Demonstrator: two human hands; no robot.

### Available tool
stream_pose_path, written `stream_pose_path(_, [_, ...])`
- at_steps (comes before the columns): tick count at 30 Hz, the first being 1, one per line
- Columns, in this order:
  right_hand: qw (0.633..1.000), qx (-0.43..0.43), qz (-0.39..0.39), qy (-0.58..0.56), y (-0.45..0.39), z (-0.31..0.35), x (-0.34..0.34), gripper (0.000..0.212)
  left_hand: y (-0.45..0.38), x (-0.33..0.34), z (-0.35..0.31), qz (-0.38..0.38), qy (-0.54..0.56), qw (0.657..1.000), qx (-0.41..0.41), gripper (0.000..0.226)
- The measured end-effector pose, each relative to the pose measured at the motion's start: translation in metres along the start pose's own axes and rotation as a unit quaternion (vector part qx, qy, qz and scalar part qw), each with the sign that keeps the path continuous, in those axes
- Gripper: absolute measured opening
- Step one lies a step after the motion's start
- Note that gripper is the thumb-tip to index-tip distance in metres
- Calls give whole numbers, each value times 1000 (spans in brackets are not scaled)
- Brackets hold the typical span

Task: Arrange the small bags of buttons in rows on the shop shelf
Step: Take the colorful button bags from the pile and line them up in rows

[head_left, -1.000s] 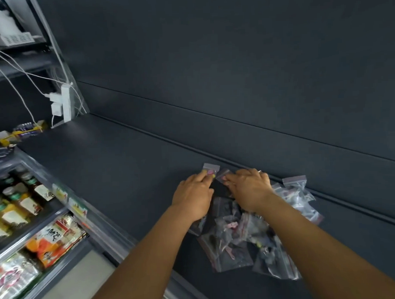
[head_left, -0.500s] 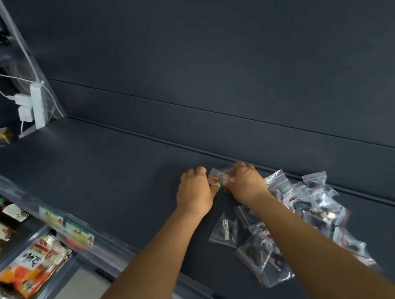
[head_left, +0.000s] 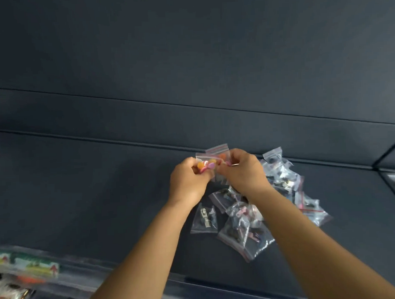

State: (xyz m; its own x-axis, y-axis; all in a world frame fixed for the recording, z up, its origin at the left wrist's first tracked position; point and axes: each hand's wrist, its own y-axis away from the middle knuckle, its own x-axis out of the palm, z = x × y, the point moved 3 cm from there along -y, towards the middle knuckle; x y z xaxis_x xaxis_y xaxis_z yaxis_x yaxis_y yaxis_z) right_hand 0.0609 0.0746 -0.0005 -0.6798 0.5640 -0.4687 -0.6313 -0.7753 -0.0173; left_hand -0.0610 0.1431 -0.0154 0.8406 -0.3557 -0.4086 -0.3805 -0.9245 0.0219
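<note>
dark blue-grey shelving fills the view, a flat shelf board [head_left: 86, 198] meeting a back panel [head_left: 189, 60] along a straight seam. close to that seam both hands hold small clear bags lifted off the board. the left hand [head_left: 188, 183] pinches a bag of orange and pink buttons [head_left: 206, 165] between thumb and curled fingers, its red zip strip pointing up and away toward the back panel, so its long axis runs from the hands to the seam. the right hand [head_left: 242, 172] pinches a second bag [head_left: 219, 152] just behind and touching the first, its sealed end likewise upward; the contents are mostly hidden by the fingers. below and to the right of the hands a loose pile of bags [head_left: 246, 228] lies on the board, overlapping at mixed angles, spreading toward the right corner. one separate bag with a metal piece [head_left: 204, 218] lies flat just left of the pile. at the lower left, blurred price labels [head_left: 28, 265] line the shelf's front edge.
</note>
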Motion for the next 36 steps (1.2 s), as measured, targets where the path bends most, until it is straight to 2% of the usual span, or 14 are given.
stream_pose_path(6, [987,48,-25,-149,34,-13,-61,17,31,46,-40,105,87,990,30,17])
stream_pose_path(10, [984,52,-104,-134,62,-28,-111,11,57,87,-64,171,102,978,55,11])
stream_pose_path(15, [968,73,-184,-153,99,-56,-176,16,101,137,-99,241,106,960,92,16])
stream_pose_path(23, [953,82,-227,-186,169,-104,-281,12,185,218,-145,283,127,945,100,15])
stream_pose_path(29, [950,105,-242,-167,223,-150,-366,19,257,296,-174,306,137,939,79,8])
stream_pose_path(36, [943,125,-277,-138,266,-205,-451,29,321,381,-201,319,91,936,122,23])
